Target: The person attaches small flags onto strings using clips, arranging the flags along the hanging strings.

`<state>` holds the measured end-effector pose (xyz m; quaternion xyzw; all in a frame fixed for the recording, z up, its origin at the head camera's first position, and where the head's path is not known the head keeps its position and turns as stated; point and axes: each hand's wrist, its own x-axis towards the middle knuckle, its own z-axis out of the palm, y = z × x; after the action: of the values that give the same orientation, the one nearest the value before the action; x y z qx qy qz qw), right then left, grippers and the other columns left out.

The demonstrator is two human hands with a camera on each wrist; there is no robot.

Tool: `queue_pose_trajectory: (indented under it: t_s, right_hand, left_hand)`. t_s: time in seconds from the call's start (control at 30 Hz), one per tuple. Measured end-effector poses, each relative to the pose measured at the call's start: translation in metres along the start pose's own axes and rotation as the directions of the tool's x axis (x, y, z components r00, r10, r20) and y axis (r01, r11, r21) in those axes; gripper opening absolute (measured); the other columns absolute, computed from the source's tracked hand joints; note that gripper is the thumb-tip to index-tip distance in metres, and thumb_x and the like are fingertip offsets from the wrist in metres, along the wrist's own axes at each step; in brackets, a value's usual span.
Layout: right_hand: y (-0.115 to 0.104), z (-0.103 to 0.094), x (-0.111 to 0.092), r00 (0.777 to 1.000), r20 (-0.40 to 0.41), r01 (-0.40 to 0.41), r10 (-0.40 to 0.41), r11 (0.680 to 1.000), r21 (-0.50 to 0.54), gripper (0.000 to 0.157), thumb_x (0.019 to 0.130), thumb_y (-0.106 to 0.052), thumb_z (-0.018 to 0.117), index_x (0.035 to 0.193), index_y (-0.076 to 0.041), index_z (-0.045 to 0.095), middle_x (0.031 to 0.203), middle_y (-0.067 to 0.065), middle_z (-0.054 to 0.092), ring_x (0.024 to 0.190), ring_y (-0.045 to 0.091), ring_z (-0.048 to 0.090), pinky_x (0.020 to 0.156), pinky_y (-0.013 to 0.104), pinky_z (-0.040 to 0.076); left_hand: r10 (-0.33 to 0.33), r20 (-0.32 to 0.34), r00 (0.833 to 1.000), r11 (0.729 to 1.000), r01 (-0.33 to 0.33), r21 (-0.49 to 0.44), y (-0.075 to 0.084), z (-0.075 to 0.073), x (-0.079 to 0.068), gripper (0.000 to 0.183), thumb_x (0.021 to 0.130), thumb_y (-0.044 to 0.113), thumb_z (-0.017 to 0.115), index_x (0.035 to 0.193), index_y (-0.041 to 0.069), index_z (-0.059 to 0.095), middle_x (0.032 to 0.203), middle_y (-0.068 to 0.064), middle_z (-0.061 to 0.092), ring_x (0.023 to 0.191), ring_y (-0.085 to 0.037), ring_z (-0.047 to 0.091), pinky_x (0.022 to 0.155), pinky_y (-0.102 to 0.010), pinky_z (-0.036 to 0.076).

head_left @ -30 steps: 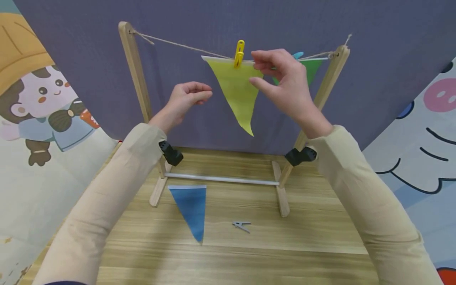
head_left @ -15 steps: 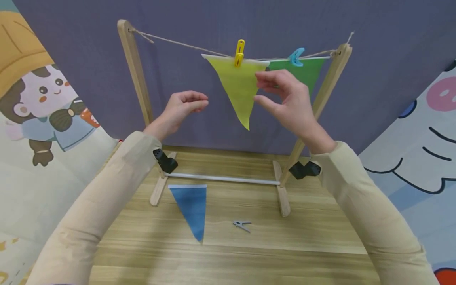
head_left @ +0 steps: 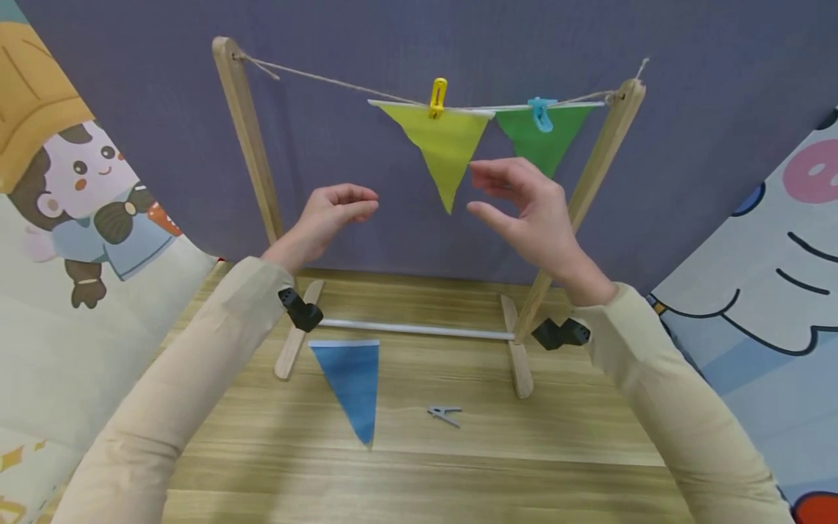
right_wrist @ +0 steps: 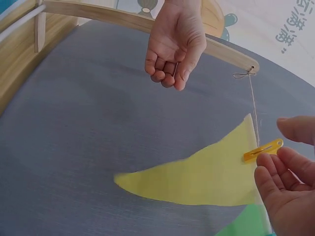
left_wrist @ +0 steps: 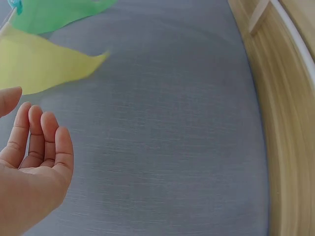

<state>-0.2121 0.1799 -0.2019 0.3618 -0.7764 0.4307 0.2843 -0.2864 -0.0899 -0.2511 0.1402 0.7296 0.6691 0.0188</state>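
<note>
A yellow pennant hangs from the string, held by a yellow clothespin. Beside it on the right, a green pennant hangs under a light blue clothespin. My right hand, thumb and fingers apart and holding nothing, is in front of the lower edges of both pennants. To the left of the yellow pennant my left hand hovers with loosely bent fingers and nothing in them; the left wrist view shows its palm bare. On the table lie a blue pennant and a grey clothespin.
Two wooden posts carry the string, and a white rod joins them near the wooden table. Behind stands a grey-blue cloth backdrop, with cartoon-printed sheets at both sides.
Both hands have moved down, the right one away from the top of the yellow pennant. The blue clothespin and green pennant have come into fuller view. The yellow pennant has swung.
</note>
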Motion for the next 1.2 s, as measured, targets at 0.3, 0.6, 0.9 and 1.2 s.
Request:
queue_pose_trajectory:
  t_s: [0.3,0.6,0.9,1.2]
  right_hand:
    - [0.006,0.003,-0.015,1.0,0.008,-0.01,0.01,1.0,0.018,0.039,0.077,0.013,0.069,0.114,0.013,0.058,0.107,0.022,0.059,0.099,0.013,0.057,0.087,0.027,0.048]
    - [0.012,0.008,-0.03,1.0,0.014,-0.021,0.02,0.997,0.077,0.04,0.075,0.016,0.069,0.113,0.015,0.057,0.107,0.025,0.058,0.1,0.014,0.057,0.087,0.028,0.048]
    - [0.014,0.012,-0.042,0.998,0.023,-0.052,0.05,0.994,0.092,0.039,0.076,0.016,0.068,0.113,0.015,0.057,0.109,0.023,0.058,0.1,0.013,0.057,0.087,0.028,0.049]
    - [0.017,0.017,-0.051,0.998,0.019,-0.065,0.063,0.99,0.121,0.039,0.075,0.018,0.068,0.113,0.016,0.057,0.108,0.023,0.058,0.1,0.013,0.057,0.087,0.028,0.049]
  left_hand:
    - [-0.018,0.012,1.0,1.0,0.018,0.003,-0.015,-0.004,-0.006,0.008,0.088,0.012,0.065,0.095,0.011,0.069,0.088,0.005,0.065,0.084,-0.014,0.058,0.089,-0.037,0.042]
    - [-0.033,0.036,0.999,0.999,0.032,0.021,-0.025,-0.011,-0.012,0.006,0.089,0.013,0.064,0.094,0.016,0.067,0.09,0.007,0.065,0.084,-0.011,0.058,0.087,-0.033,0.042]
    - [-0.059,0.046,0.997,0.998,0.058,0.034,-0.038,-0.014,-0.015,0.008,0.091,0.015,0.063,0.098,0.014,0.065,0.092,0.008,0.063,0.087,-0.012,0.058,0.092,-0.037,0.04]
    - [-0.088,0.048,0.995,0.996,0.086,0.032,-0.05,-0.017,-0.02,0.009,0.091,0.015,0.063,0.099,0.014,0.065,0.095,0.007,0.063,0.088,-0.012,0.058,0.089,-0.035,0.042]
